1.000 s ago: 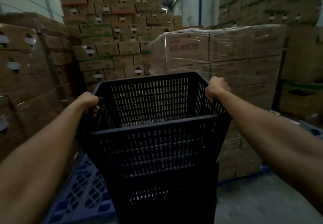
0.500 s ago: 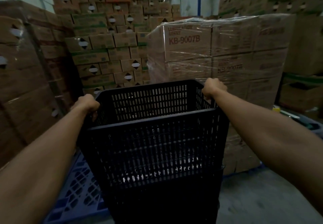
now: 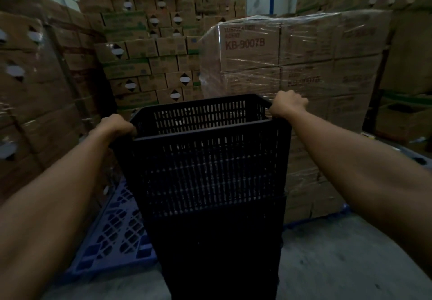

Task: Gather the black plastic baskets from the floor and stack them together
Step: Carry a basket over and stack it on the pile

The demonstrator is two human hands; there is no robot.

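A black slotted plastic basket (image 3: 205,159) is right in front of me, nested into the top of a dark stack of black baskets (image 3: 224,248) that reaches down to the floor. My left hand (image 3: 114,125) is closed over the basket's left rim. My right hand (image 3: 288,105) is closed over its far right corner. The basket's inside is mostly hidden behind its near wall.
A blue plastic pallet (image 3: 112,234) lies on the floor at the lower left. A shrink-wrapped pallet of cartons (image 3: 292,70) stands just behind the stack on the right. Tall walls of cardboard boxes (image 3: 145,49) close in on the left and back. Grey concrete floor (image 3: 339,260) shows at the lower right.
The top basket has sunk lower into the stack with both hands still on its rim. The view has tipped slightly upward toward the boxes.
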